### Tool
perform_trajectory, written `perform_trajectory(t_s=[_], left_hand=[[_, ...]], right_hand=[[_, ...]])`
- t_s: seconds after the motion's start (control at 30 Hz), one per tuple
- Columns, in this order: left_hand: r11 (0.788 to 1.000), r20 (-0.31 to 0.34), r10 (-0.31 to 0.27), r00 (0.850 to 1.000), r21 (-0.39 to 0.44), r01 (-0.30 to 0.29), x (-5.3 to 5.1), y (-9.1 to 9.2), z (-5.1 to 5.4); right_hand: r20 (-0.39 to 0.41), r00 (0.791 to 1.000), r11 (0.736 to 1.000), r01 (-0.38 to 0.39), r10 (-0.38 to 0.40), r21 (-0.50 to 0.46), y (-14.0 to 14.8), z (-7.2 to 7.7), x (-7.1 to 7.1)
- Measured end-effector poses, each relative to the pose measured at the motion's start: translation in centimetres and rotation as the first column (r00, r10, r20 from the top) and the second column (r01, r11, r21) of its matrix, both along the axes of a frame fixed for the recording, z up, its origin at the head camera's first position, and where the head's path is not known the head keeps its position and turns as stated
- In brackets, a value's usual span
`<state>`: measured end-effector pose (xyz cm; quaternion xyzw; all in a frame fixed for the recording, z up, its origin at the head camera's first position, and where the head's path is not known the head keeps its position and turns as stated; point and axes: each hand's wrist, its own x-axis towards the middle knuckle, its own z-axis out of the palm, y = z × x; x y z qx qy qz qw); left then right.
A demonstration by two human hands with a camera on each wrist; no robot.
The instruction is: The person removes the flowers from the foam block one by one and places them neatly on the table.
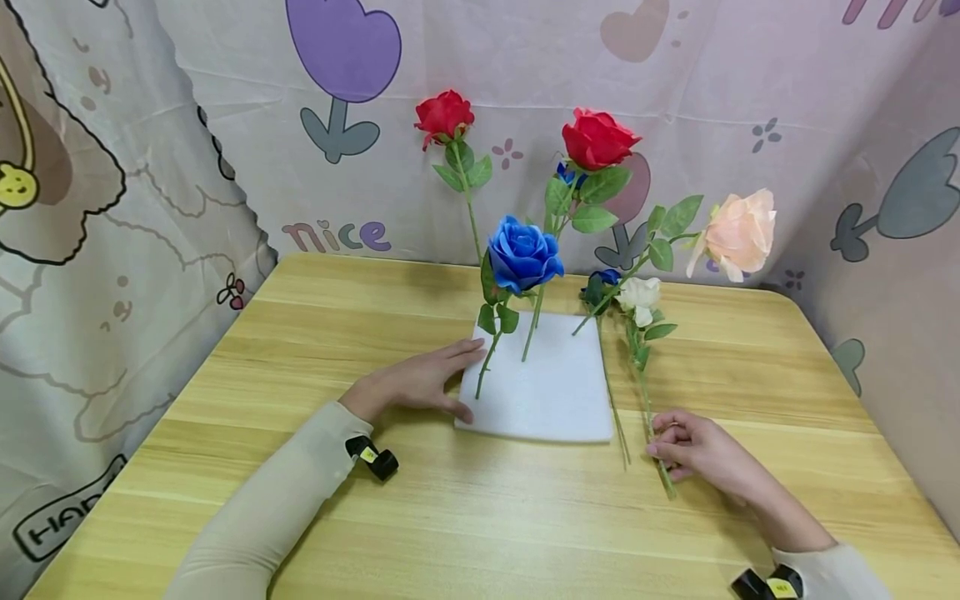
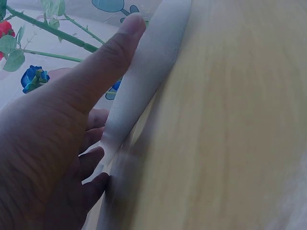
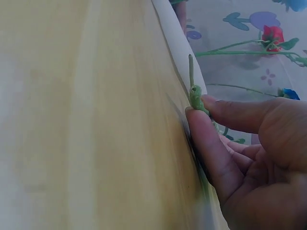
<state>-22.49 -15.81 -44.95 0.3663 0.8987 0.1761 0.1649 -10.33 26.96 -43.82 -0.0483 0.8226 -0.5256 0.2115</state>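
Observation:
A white foam block lies on the table. My left hand rests against its left edge, thumb near the front corner and fingers farther back. Upright in the foam stand a blue rose and two red roses, one on the left and one on the right; a peach rose leans out to the right. Right of the block, my right hand pinches the lower stem of a white rose between thumb and fingers. The stem end shows beyond the fingertips in the right wrist view.
Beside the block's right edge lies another blue rose, its long stem pointing toward me. More blue petals show behind the right red rose. A printed cloth hangs behind the wooden table.

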Motion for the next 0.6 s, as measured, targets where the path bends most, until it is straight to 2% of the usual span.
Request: perform_trajectory(t_s=[0.2, 0.37, 0.6], left_hand=[[1.0, 0.004, 0.002, 1.0, 0.001, -0.002, 0.0, 0.0, -0.1], [1.0, 0.003, -0.004, 1.0, -0.002, 0.004, 0.0, 0.0, 0.0], [1.0, 0.013, 0.004, 1.0, -0.005, -0.004, 0.1, 0.0, 0.2]], right_hand=[[-0.016, 0.999, 0.998, -0.029, 0.03, 0.052, -0.5, 0.4, -0.9], [-0.037, 0.999, 0.994, -0.014, 0.018, 0.111, -0.7, 1.2, -1.7], [-0.086, 0.996, 0.989, 0.025, -0.013, 0.145, -0.4, 1.9, -1.8]])
